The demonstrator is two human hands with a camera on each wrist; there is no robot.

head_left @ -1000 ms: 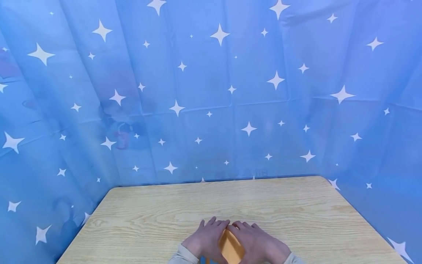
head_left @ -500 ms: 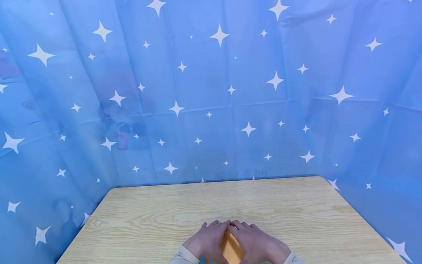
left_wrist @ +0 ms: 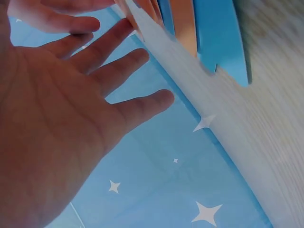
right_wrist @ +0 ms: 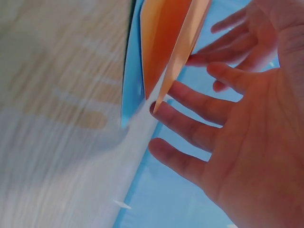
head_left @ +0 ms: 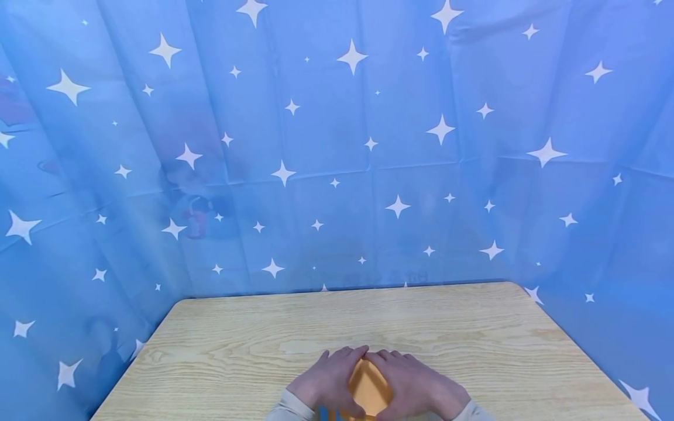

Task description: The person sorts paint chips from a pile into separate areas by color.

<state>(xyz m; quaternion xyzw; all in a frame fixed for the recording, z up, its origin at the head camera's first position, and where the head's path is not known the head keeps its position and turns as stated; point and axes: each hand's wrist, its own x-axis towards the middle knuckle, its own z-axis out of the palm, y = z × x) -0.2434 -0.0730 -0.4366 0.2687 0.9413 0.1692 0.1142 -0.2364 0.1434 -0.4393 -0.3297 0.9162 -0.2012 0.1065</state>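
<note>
Between my hands is a folded paper piece, with an orange panel (head_left: pixel 371 393) facing up in the head view. Blue panels (left_wrist: pixel 219 35) and more orange layers show in the left wrist view. My left hand (head_left: pixel 330 377) holds one side, thumb at the near edge and forefinger at the far edge. My right hand (head_left: pixel 416 383) holds the other side the same way. In the right wrist view, two fingertips touch an orange flap (right_wrist: pixel 178 54), and a blue flap (right_wrist: pixel 131 88) stands behind it. The piece's near part is cut off by the head view.
A light wood-grain table (head_left: pixel 237 345) lies under the hands, its rounded far corners showing. A blue curtain (head_left: pixel 316 146) with white stars hangs behind and at both sides of it.
My thumbs and hands have spread slightly, so the orange panel shows wider between them. A little more of the paper's near edge is in view.
</note>
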